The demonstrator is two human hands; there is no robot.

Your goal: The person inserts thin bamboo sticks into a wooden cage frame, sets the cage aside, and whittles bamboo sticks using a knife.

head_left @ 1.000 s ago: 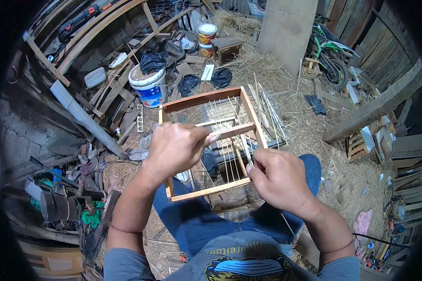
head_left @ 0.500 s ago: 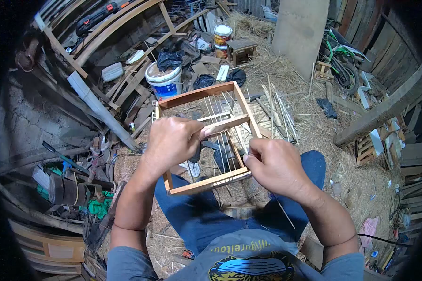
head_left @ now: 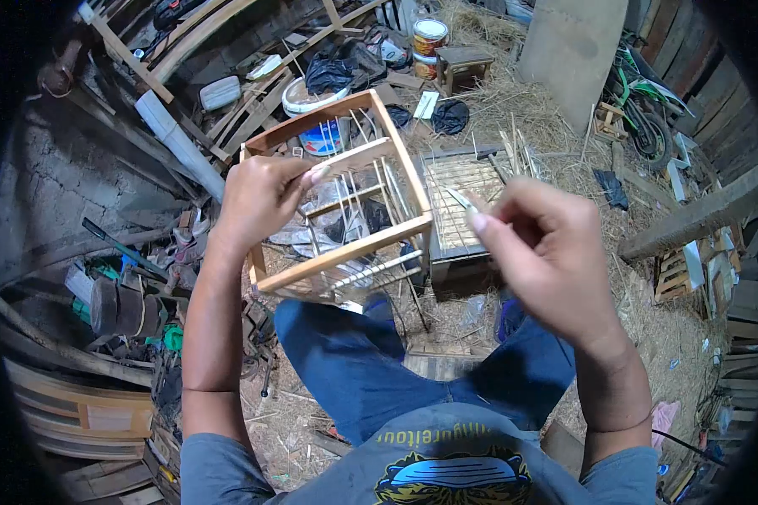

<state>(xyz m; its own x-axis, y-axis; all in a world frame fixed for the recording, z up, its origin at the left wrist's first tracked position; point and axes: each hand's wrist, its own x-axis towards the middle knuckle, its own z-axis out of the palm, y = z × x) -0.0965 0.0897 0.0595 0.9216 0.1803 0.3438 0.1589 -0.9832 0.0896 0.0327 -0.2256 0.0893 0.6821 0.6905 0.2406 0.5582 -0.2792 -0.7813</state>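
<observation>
My left hand (head_left: 265, 202) is closed around the middle bar of a wooden frame (head_left: 345, 251), which is tilted above my knees. Several thin sticks (head_left: 393, 198) run between the frame's bars, as in a small cage. Off the frame's right side, my right hand (head_left: 560, 257) pinches a short, pale, thin stick (head_left: 460, 200) between thumb and fingers. The stick points up and left, apart from the frame, and its rear part is hidden by the hand.
A low wooden box (head_left: 467, 271) with a slatted top carrying loose sticks stands beyond my knees. Further back are a white bucket (head_left: 307, 99), a small stool (head_left: 463, 61) and a green motorbike (head_left: 644, 109). A wooden post (head_left: 699, 210) slants in from the right.
The frame and my left hand have moved up and left. My right hand has come away from the frame to the right, now with the thin stick plainly showing in its fingers.
</observation>
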